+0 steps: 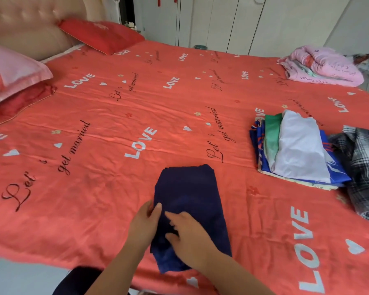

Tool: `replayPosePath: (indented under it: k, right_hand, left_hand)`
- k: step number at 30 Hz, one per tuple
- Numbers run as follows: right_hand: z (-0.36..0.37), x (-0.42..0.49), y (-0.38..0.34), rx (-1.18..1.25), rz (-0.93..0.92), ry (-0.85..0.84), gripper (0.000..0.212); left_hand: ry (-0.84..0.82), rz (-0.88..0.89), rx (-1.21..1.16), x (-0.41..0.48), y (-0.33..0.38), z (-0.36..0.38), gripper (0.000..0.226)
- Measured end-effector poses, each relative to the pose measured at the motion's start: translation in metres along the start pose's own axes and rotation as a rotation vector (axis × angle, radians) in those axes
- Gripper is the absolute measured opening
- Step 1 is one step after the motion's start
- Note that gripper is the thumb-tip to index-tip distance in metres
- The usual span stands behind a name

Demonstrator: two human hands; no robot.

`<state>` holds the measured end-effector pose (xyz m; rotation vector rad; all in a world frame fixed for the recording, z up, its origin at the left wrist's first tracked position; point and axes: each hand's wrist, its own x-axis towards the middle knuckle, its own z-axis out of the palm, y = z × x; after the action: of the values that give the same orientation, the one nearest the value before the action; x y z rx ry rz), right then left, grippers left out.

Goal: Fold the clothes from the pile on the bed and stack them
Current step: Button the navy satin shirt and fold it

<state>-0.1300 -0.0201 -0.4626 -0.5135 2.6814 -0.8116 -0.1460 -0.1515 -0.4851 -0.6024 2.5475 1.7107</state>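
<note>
Navy garment lies flat on the bed, folded into a long strip running away from the person, its near end close to the bed's front edge. Both hands are on the near half of the navy garment.

Left hand is at the navy garment's left edge. The thumb tip sits on the fabric and the fingers lie along the edge. Cannot tell whether it pinches the edge or only rests there, as the view is blurred.

Right hand lies palm down on top of the navy garment, just right of the left hand. Its fingers are loosely spread and point left, the index finger stretched out, pressing the cloth and gripping nothing. The cloth lies under the palm, not between the fingers.

Right of the navy garment and well apart is a stack of folded clothes, with a white piece on top and green and blue ones under it. A plaid garment, unfolded, touches the stack's far-right side.

Far beyond the navy garment to the right is a pink quilt, bundled at the bed corner. Far left of the navy garment is a pink pillow, and beyond that a red pillow.
</note>
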Motion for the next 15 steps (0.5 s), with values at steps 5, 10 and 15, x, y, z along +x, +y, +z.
replayPosePath:
  k: [5,10,15]
  right_hand:
    - [-0.027,-0.015,0.045,0.033,0.087,0.494,0.036]
    - [-0.027,-0.012,0.071,0.213,0.390,0.268,0.054]
    - [-0.037,-0.008,0.068,0.471,0.431,0.154,0.060]
  left_hand:
    - [-0.065,0.075,0.084,0.004,-0.005,0.012,0.056]
    - [-0.179,0.093,0.208,0.012,0.002,0.020,0.074]
    - [-0.264,0.076,0.106,0.011,0.022,0.017,0.064]
